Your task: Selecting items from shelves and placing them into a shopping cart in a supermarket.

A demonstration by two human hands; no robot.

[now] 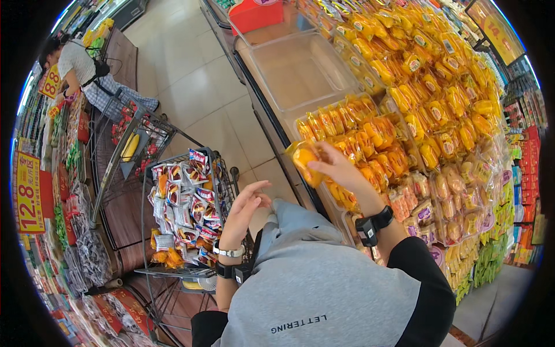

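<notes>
My right hand (340, 169) grips a yellow-wrapped snack pack (305, 164) at the near left edge of a clear plastic bin. Rows of similar yellow packs (347, 115) stand in that bin. Held over the floor beside a shopping cart, my left hand (249, 208) has its fingers apart and nothing in it. The cart (145, 217) at my left holds many small white, red and blue wrapped snacks (184, 212), with several orange-yellow packs (167, 256) at its near end.
A clear bin (299, 71) with no packs stands beyond the filled one. More yellow packs (433, 91) cover the sloped display at right. At upper left a person (86, 65) leans over a shelf beside another cart (130, 134). Tiled floor (208, 91) runs between the displays.
</notes>
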